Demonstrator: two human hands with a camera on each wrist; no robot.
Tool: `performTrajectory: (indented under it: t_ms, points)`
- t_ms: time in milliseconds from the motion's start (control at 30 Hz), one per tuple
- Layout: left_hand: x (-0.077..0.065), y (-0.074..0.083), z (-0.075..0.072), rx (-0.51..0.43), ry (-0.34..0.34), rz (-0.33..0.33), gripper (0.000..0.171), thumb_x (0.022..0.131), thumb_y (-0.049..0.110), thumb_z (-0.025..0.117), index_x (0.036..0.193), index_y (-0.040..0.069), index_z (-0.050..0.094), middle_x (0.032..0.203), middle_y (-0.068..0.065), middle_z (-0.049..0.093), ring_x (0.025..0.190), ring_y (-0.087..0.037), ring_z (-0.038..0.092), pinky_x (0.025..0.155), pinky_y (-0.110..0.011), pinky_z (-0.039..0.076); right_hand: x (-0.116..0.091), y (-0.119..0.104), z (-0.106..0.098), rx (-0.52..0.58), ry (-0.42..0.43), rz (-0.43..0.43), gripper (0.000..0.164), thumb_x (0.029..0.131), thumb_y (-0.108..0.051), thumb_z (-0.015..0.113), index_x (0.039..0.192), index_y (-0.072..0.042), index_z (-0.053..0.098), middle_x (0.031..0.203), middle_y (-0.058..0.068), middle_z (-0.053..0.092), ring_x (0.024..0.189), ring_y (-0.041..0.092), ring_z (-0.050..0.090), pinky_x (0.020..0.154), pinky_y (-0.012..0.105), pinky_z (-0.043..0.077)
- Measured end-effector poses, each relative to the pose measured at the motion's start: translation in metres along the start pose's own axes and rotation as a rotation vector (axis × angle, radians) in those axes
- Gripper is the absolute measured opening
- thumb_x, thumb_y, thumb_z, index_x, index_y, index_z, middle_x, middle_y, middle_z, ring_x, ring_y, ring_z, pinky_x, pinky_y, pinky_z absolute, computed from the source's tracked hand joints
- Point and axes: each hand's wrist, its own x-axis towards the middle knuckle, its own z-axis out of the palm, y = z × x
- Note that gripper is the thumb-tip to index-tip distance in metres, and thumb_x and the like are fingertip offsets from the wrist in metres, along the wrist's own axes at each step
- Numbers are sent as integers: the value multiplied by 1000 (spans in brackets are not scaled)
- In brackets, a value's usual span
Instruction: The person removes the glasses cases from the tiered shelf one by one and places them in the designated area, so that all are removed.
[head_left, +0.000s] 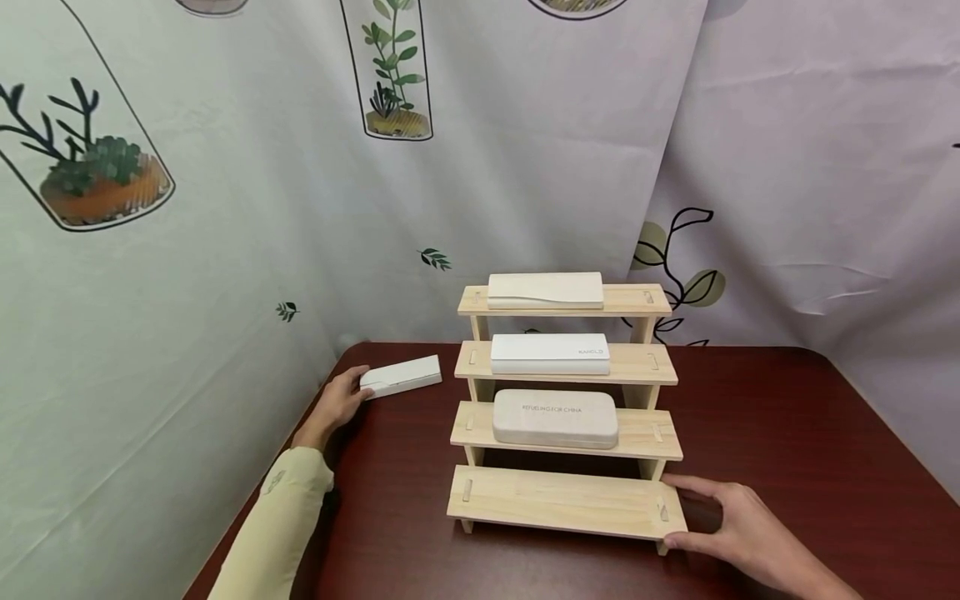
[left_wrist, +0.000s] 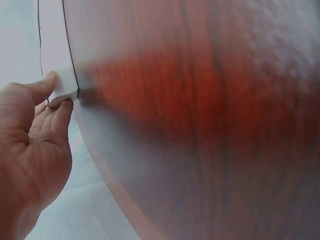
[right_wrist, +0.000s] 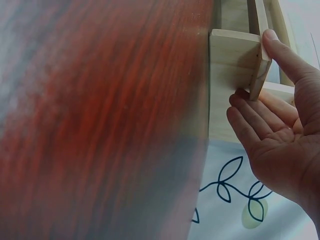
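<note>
At the table's far left, my left hand [head_left: 341, 398] pinches the near end of a slim white glasses case [head_left: 401, 377], thumb on one face and fingers on the other in the left wrist view. A four-step wooden display stand [head_left: 555, 500] stands in the middle. My right hand [head_left: 738, 529] grips the right end of its lowest step, thumb at the front corner and fingers at the back edge. The upper steps each bear a case: a cream one [head_left: 545, 290] on top, a white lettered one [head_left: 550, 354] below, then a rounded off-white one [head_left: 555, 419].
The dark red wooden table [head_left: 765, 417] has rounded back corners. Behind and to the left hangs a pale cloth [head_left: 525, 183] printed with plants and jars, close to the table's edges.
</note>
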Motion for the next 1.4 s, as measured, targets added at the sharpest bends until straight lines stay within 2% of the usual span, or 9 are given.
performTrajectory:
  t_ms: [267, 500, 767, 1033, 1267, 1400]
  points:
    - [5, 4, 1, 82, 13, -55, 56, 105, 5, 67, 154, -9, 46, 156, -35, 45, 146, -51, 41, 120, -63, 34, -1, 0, 0, 9, -2, 8, 67, 76, -43, 97, 132, -14, 74, 126, 2, 75, 114, -3, 62, 85, 21, 56]
    - [6, 5, 0, 82, 15, -113, 61, 103, 9, 70, 155, -9, 44, 157, -34, 44, 147, -50, 40, 120, -63, 34, -1, -1, 0, 4, 6, 4, 67, 76, -43, 97, 132, -13, 74, 125, 3, 76, 114, -2, 62, 84, 22, 56]
    - [2, 7, -3, 76, 0, -115, 67, 104, 14, 71, 157, -10, 39, 157, -34, 44, 147, -49, 41, 119, -62, 36, -1, -1, 1, 14, -17, 45, 70, 76, -44, 96, 134, -12, 73, 128, 4, 74, 115, 0, 62, 85, 24, 57]
    - [-2, 14, -6, 97, 55, -102, 68, 104, 19, 72, 156, -12, 40, 156, -33, 46, 144, -49, 44, 119, -62, 36, -1, 1, 2, 9, -2, 23, 69, 76, -41, 97, 134, -11, 73, 128, 6, 74, 116, 1, 62, 85, 24, 57]
    - [-7, 19, -9, 26, 112, -128, 71, 105, 21, 71, 158, -10, 37, 157, -32, 45, 141, -50, 49, 116, -62, 41, 0, 2, 4, -2, 46, 3, 75, 72, -38, 99, 135, -10, 72, 130, 7, 73, 117, -1, 61, 85, 25, 57]
    - [-11, 21, -11, -12, 153, -112, 72, 105, 22, 70, 159, -9, 36, 158, -31, 46, 141, -51, 49, 116, -62, 40, -1, 4, 3, -17, 89, -30, 76, 69, -37, 101, 134, -11, 72, 128, 6, 74, 118, -4, 60, 86, 21, 55]
